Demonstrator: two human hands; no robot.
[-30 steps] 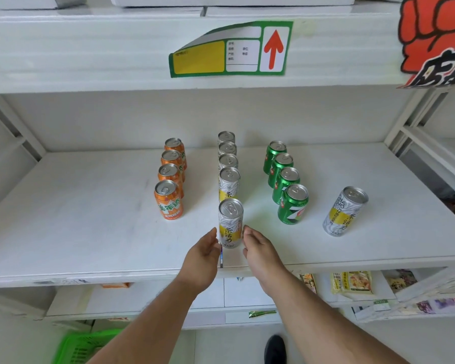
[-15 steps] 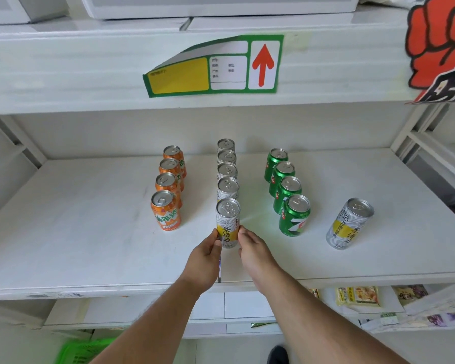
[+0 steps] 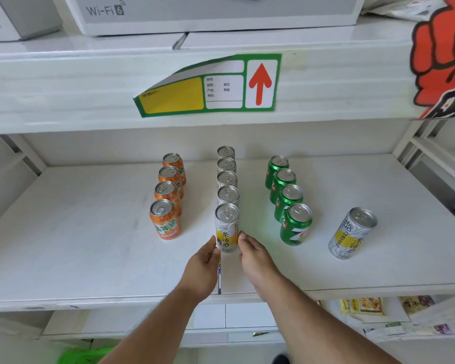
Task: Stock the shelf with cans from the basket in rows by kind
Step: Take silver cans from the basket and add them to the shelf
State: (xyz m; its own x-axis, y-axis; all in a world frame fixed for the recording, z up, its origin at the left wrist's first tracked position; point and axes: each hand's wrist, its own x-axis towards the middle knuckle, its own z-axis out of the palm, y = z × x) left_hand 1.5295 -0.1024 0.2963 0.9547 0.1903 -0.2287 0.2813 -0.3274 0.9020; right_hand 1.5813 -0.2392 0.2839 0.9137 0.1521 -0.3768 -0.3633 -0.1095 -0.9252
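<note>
- Compared with a second earlier, the front silver-and-yellow can (image 3: 227, 227) had been slid away from the person and up against the can behind it, so the middle row (image 3: 226, 177) had closed up, and both hands had travelled forward with it.
- Left hand (image 3: 204, 266) sat at the can's left flank, its fingertips (image 3: 216, 245) against the lower wall; right hand (image 3: 254, 258) mirrored it on the other flank. The can was pinched lightly between the two sets of fingertips, neither hand wrapped round it.
- That can stood upright, long axis vertical, just beyond both hands and between them, as the nearest of five in its line.
- Orange cans (image 3: 166, 219) stood in a row of four out past the left hand; green cans (image 3: 296, 224) stood in a row of four out past the right hand.
- One stray silver-and-yellow can (image 3: 352, 233) stood alone, well apart from the right hand on its outer side and past the green row. It looked upright, and its apparent lean may have been only the wide lens.
- By my reading, the coming move turned on that stray: it matched the middle row in kind, lay on the right hand's side, and the right hand was clearly the nearer of the two.
- Bringing it back would mean passing in front of the green row, close enough to clip the front one.
- A green basket (image 3: 86, 355) showed blurred, low down behind the left forearm; its contents could not be told.
</note>
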